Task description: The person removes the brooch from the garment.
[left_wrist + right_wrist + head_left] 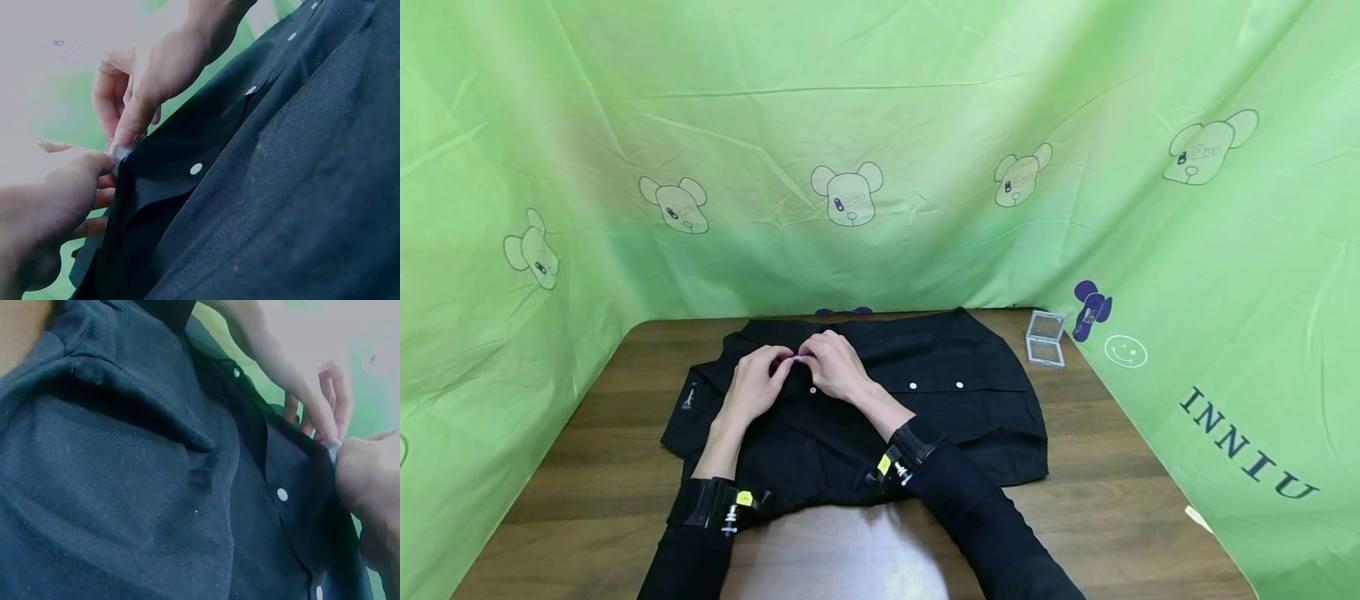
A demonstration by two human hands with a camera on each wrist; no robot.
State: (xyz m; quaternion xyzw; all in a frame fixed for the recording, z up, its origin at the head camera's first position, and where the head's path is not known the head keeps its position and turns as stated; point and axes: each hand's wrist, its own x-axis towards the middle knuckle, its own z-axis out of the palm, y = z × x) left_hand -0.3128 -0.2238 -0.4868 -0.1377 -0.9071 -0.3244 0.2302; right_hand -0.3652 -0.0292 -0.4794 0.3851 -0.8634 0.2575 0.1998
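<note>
A black short-sleeved shirt [955, 429] lies spread across the table, its row of white buttons [913, 386] running sideways. At its upper left part, my left hand [754, 385] pinches the front edge between thumb and fingertips. The right hand [837, 365] pinches the same edge just beside it, fingertips nearly meeting. Between the fingertips shows a small whitish piece [119, 151] with a reddish rim, mostly covered by the fingers; I cannot tell what it is. In the left wrist view the cloth is lifted into a ridge there, with a white button [196, 169] close by.
A clear hinged plastic case [1046, 338] stands opened at the table's back right corner. Green printed cloth [925, 108] hangs behind and along both sides of the wooden table [572, 483]. A pale scrap [1198, 518] lies at the right edge.
</note>
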